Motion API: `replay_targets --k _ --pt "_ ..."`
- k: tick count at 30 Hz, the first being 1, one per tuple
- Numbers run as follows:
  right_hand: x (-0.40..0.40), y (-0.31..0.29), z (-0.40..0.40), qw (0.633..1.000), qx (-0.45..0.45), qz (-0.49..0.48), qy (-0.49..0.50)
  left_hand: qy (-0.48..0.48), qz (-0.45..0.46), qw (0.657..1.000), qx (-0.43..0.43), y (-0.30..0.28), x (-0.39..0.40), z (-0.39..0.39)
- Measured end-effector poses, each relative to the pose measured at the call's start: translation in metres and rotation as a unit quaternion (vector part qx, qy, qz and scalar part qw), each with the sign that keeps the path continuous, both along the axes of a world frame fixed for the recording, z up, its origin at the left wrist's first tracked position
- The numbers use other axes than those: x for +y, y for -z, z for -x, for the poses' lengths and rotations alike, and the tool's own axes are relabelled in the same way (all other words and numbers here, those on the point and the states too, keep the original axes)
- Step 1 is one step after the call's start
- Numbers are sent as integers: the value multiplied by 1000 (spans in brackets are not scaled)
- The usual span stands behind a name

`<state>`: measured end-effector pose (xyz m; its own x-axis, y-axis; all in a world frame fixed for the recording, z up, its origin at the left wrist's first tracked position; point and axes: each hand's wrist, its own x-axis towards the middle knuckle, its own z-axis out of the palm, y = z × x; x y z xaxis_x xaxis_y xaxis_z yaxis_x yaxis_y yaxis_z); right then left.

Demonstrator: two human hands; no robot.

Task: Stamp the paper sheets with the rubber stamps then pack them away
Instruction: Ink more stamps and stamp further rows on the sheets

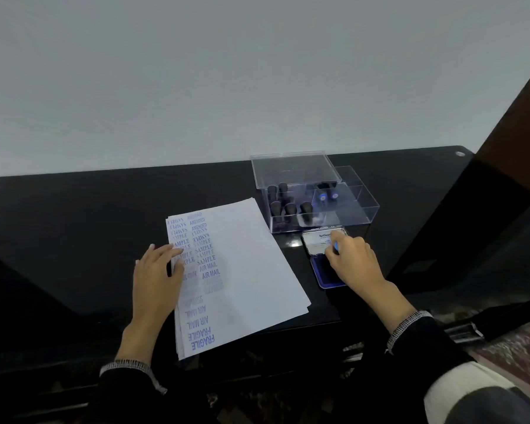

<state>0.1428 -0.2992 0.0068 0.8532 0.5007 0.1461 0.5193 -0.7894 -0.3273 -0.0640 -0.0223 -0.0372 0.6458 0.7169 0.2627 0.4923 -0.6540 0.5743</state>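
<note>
The left hand [158, 270] lies flat, fingers straight, pinning the thin, slippery paper sheets [239, 276]. The right hand [351, 258] pinches what seems a light, rigid rubber stamp [336, 246] over the ink pad [326, 273]; grip its handle.

A single head-worn wide-angle view looks forward and steeply down onto a black table [74, 215] from close above its near edge. A pale wall [227, 71] fills the frame toward 12 o'clock; the wearer's forearms enter from 6 o'clock.
</note>
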Motion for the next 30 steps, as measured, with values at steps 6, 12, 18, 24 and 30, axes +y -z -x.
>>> replay_targets --k 6,12,18,24,30 --pt "1 4 -5 997 38 -65 22 -12 1 1000 7 4 4 5" --pt "4 3 -8 997 50 -52 35 -12 -4 1000 15 7 4 4" --pt "7 -2 -12 994 81 -64 40 -13 -5 1000 6 6 2 6" --pt "6 2 -9 995 65 -59 46 10 -7 1000 18 4 1 11" --pt "9 -6 7 997 -26 12 70 4 -16 999 32 4 2 11"
